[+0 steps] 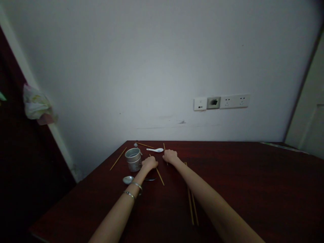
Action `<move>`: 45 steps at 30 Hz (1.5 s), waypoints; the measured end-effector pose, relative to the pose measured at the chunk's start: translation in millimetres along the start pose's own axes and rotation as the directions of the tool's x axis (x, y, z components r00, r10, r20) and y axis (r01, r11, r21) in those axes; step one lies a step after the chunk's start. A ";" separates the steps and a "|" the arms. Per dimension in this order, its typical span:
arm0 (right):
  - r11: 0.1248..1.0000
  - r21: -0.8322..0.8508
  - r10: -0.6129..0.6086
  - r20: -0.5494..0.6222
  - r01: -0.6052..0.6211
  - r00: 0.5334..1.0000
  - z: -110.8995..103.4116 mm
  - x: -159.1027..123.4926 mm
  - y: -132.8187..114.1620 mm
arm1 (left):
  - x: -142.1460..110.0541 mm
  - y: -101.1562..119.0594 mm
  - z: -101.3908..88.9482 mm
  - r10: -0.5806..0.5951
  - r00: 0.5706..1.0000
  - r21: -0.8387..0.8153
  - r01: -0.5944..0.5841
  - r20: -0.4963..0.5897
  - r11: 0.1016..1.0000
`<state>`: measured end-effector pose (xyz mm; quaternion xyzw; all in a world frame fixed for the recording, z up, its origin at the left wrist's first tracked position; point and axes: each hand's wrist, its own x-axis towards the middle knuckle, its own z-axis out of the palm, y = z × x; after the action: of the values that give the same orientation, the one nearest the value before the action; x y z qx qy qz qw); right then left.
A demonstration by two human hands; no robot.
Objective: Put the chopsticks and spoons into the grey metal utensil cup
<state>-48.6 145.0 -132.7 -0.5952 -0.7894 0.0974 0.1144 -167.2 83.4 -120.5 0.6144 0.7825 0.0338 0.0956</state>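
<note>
My left hand (150, 163), closed over a chopstick (160, 176), is low at the table just right of a metal cup (133, 159). My right hand (170, 156) grips another chopstick (164, 146), whose ends show beyond the fingers. The fingertips of both hands are partly hidden. Behind the hands lies a white spoon (155, 150). A metal spoon (128, 180) rests in front of the cup, its handle passing under my left wrist. Two chopsticks (190, 206) lie side by side beneath my right forearm.
On the dark red table (243, 179), one chopstick (118, 159) lies left of the cup and another (144, 145) behind it, beside a small round metallic piece (135, 145). A wall with sockets (226, 102) borders the back. A plastic bag (37, 103) hangs at left.
</note>
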 end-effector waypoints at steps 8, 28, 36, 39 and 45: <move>0.999 0.045 0.004 0.012 -0.005 1.000 -3.3 -4.8 5.1 | 1.3 0.2 5.7 0.014 0.997 -0.051 -0.018 -0.071 0.999; 0.694 0.720 0.169 -0.161 -0.001 0.972 -51.2 -112.8 76.2 | -34.1 59.0 -17.9 0.296 0.951 -0.721 -0.268 -0.091 0.639; 0.155 0.988 0.193 -0.019 -0.011 0.981 -44.4 -170.0 73.5 | -52.3 100.4 -0.5 0.374 0.927 -0.866 -0.207 -0.025 0.456; 0.118 0.993 0.191 0.006 -0.029 0.982 -43.5 -181.6 73.9 | -62.2 112.6 3.5 0.393 0.919 -0.895 -0.193 -0.021 0.403; 0.048 0.995 0.192 0.078 -0.088 0.978 -39.2 -190.0 75.9 | -66.9 124.5 19.9 0.392 0.920 -0.964 -0.099 0.006 0.248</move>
<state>83.0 -16.5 -129.6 -0.4324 -0.4419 0.5982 0.5098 -29.3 47.6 -111.5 0.5501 0.4820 0.4294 0.5299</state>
